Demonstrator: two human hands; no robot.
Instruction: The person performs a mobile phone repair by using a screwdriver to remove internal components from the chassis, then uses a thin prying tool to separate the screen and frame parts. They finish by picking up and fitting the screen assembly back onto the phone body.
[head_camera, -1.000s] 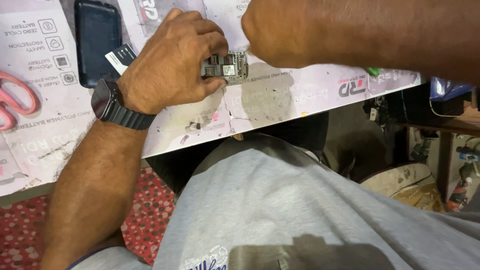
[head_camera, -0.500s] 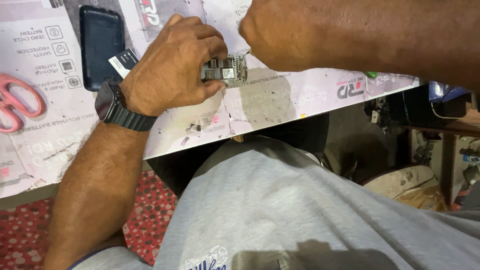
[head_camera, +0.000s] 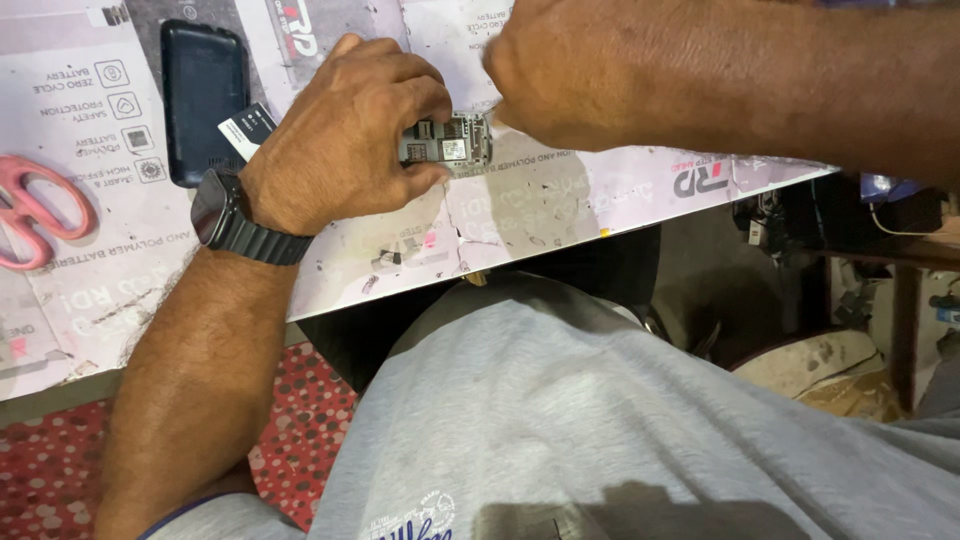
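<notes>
My left hand (head_camera: 345, 135) grips a small opened phone body (head_camera: 450, 145), its grey inner board and metal slots facing up, held just above the white printed table cover (head_camera: 560, 200). A black watch (head_camera: 235, 215) sits on that wrist. My right hand (head_camera: 560, 70) is closed and presses at the phone body's right end; whether it holds a tool is hidden. A small black-and-white battery (head_camera: 245, 128) peeks out beside my left hand.
A black phone back cover (head_camera: 205, 95) lies at the upper left. Pink-handled scissors (head_camera: 35, 205) rest at the far left edge. Tiny loose parts (head_camera: 395, 255) lie near the table's front edge. Cluttered floor and cables show at the right.
Both hands stay on the phone body with only slight shifts; the view has drifted a little, and the right hand sits closer over the phone's right end.
</notes>
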